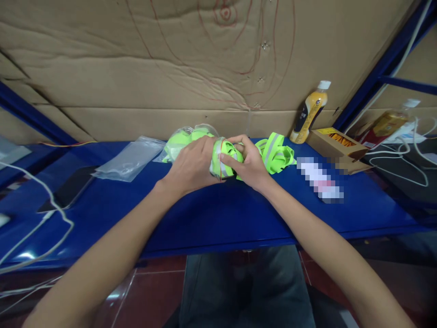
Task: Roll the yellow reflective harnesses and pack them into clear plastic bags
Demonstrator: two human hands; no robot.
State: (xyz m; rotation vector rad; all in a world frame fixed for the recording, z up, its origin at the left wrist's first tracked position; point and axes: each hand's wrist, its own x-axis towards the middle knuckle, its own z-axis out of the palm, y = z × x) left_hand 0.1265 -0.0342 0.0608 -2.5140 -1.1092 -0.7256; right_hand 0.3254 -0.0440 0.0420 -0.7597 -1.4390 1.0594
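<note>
Both my hands meet over the middle of the blue table, around a rolled bundle of neon yellow-green reflective strap with silvery stripes. Clear plastic with a thin red line, seemingly a bag's mouth, lies about the bundle. My left hand is closed around its left side, the fingers mostly hidden behind it. From the right, my right hand grips it, thumb on the near face and fingers curled over the top. Behind my left hand sit more neon straps in clear bags. A loose heap of reflective strap lies just right of my right hand.
Flat clear plastic bags and a dark phone with a white cable lie left. To the right are a yellow drink bottle, an open cardboard box and a pixelated item. A cardboard wall stands behind.
</note>
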